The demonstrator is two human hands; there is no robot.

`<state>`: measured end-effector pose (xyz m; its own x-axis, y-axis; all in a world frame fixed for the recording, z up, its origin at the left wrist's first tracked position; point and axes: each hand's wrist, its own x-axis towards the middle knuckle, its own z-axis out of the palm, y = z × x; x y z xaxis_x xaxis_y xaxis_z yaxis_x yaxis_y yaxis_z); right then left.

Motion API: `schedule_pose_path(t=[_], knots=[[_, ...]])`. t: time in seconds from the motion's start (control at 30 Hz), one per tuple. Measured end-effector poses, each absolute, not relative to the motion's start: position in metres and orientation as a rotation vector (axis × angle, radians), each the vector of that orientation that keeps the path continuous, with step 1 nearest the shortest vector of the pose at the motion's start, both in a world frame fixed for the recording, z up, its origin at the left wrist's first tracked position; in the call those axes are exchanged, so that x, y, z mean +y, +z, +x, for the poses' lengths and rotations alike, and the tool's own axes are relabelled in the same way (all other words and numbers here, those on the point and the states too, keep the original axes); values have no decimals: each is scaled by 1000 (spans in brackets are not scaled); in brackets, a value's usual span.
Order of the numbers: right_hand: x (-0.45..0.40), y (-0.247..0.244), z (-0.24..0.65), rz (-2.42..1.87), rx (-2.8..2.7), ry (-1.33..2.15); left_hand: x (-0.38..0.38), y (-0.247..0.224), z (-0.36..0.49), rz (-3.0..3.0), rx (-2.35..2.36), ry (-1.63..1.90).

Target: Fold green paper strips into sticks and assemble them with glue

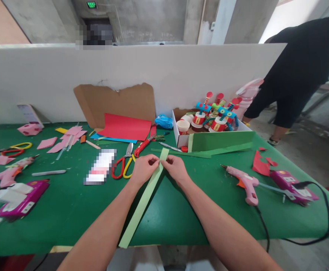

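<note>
Both hands, left hand (143, 168) and right hand (176, 166), pinch a pale green paper strip (141, 203) on the bench (68, 210) (scissors (124, 165) at nine o'clock).

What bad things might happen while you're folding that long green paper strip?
Both hands, left hand and right hand, pinch the green paper strip near its far end. Its near end hangs over the table edge, so an arm could catch and crease it. The scissors lie right beside the left hand, so a careless reach might meet the blades. The pink glue gun sits near the right arm with its cord trailing off the table; it may be hot.
</note>
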<state>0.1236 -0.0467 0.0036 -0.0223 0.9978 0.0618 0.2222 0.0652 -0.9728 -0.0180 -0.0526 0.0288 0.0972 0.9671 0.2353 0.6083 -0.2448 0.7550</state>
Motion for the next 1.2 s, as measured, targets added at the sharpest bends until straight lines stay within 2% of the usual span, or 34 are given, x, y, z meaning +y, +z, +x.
schedule_pose_path(t=[0.17, 0.43, 0.6, 1.0, 1.2], knots=[[-47, 3, 124, -1330, -1434, 1008, -52, 28, -16, 1903, 1549, 1014], [-46, 2, 124, -1278, -1349, 1115, -49, 27, -23, 1802, 1534, 1049], [-46, 0, 124, -1256, -1331, 1126, -52, 29, -21, 1976, 1478, 1118], [-47, 3, 125, -1323, -1500, 921, -51, 22, -20, 2062, 1471, 1079], [-47, 6, 126, -1325, -1528, 960, -48, 21, -27, 2243, 1363, 979]])
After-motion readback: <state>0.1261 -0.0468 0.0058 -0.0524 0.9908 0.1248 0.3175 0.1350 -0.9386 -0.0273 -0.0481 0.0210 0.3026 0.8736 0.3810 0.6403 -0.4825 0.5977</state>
